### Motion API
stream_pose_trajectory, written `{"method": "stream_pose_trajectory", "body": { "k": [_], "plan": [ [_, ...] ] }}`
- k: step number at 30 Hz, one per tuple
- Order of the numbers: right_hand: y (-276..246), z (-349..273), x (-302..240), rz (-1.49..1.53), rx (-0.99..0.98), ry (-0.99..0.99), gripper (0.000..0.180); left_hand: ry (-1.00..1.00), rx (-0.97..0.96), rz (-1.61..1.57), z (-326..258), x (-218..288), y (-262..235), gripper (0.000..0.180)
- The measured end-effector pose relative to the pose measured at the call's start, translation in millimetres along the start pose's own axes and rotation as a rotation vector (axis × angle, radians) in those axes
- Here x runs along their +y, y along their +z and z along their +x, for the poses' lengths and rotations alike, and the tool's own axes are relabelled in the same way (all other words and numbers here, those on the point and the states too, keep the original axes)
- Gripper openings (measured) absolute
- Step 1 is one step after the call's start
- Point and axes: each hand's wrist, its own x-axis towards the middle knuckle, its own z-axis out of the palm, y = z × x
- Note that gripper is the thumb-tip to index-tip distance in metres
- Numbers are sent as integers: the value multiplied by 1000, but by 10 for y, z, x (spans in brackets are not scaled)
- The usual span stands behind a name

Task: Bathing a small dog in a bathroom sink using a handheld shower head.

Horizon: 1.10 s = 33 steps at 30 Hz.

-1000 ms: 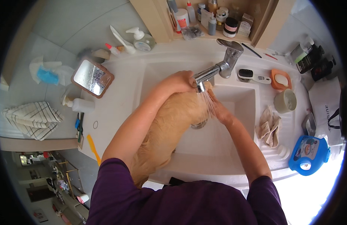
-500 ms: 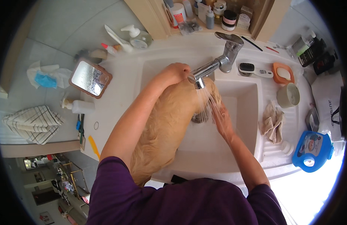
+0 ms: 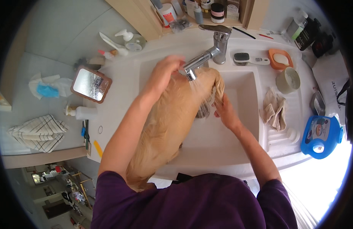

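**A:** From the head view, you are leaning over the white sink (image 3: 237, 126) with a tan, long-furred animal (image 3: 172, 118) draped from your chest into the basin. It is lying head-end toward the faucet (image 3: 207, 57), probably so the spray lands on the fur and drains away rather than onto the bench (image 3: 119, 95).

**B:** And your hands?

**A:** Your left hand (image 3: 165, 70) is resting on top of the animal just beside the spout, fingers curved loosely over the fur; the grip is blurred, so I cannot tell whether it is pressing or only steadying. Your left forearm is running along the animal's flank, which looks like a way of keeping it against you. Your right hand (image 3: 226, 112) is reaching in from the other side, with the grip spread flat against the wet fur at the front end, under the falling water.

**B:** Why is the spout turned like that?

**A:** It is swinging toward your left, so the stream is hitting the fur between your two hands rather than the bare basin.

**B:** Anything close by?

**A:** A crumpled cloth (image 3: 274, 108) is lying on the drainer just beside the basin, on your right, with a blue detergent jug (image 3: 321, 133) farther out. An orange soap dish (image 3: 280, 59) and a brush (image 3: 247, 58) are sitting behind the basin near the faucet base. On your left, well apart from the water, a framed mirror (image 3: 90, 84) and a pump bottle (image 3: 130, 40) are standing clear.
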Motion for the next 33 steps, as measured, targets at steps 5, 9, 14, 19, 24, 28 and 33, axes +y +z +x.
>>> {"method": "stream_pose_trajectory", "body": {
  "k": [5, 9, 14, 19, 24, 28, 33],
  "plan": [
    [-34, 176, -2, 147, -91, 112, 29, -372, -172, -73, 369, 341, 307, 19],
    [-13, 97, -157, 34, -148, 85, 27, -167, -60, 201, 360, 4, 494, 23],
    [160, -19, -237, 133, -126, 160, 24, 62, 270, 932, 106, -45, 943, 30],
    [124, 332, 44, 162, -142, 116, 28, 172, 411, 917, 131, -270, 1060, 36],
    [-96, 698, 9, 202, 32, -583, 37, 47, 354, 951, 216, -104, 1054, 40],
    [-128, 1062, -272, 89, 102, -43, 30, 122, 428, 1023, 426, -289, 797, 48],
    [-129, 974, -312, 13, 347, -100, 54, 112, 356, 903, 389, -300, 841, 44]
  ]
}}
